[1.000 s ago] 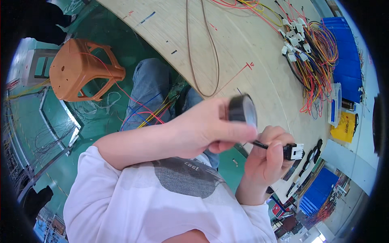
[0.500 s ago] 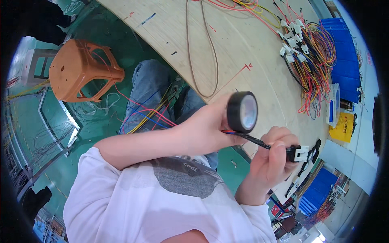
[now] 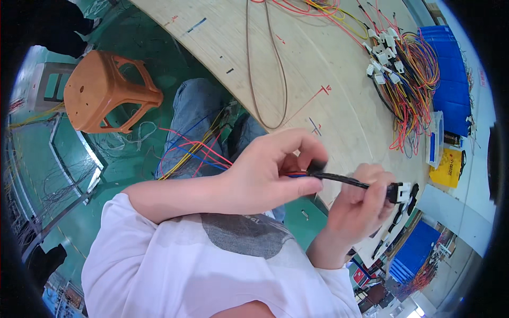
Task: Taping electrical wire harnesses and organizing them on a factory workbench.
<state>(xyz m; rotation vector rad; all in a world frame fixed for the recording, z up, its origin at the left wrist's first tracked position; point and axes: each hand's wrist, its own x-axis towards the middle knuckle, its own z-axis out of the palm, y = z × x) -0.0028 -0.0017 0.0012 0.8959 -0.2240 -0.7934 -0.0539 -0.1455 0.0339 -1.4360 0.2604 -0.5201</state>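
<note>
A wire harness runs between my hands, its black-taped stretch [image 3: 339, 178] ending in a white and black connector [image 3: 398, 193] at the right. My left hand [image 3: 275, 167] is closed where loose red and blue wires enter the taped stretch. A roll of black tape [image 3: 318, 165], blurred and mostly hidden, sits at its fingertips. My right hand [image 3: 363, 199] grips the taped stretch close to the connector. Behind my left wrist, loose red, blue and yellow wires [image 3: 199, 151] trail over my lap.
The wooden table [image 3: 313, 69] bears a brown wire loop [image 3: 248, 69] and a bundle of wires with white connectors [image 3: 408, 79]. Blue bins [image 3: 448, 74] and a yellow packet [image 3: 446, 167] lie along the far right. An orange stool [image 3: 101, 95] stands at left.
The roll of tape has gone from standing upright above my left hand to being tucked at its curled fingers. My right hand and the connector have shifted slightly right.
</note>
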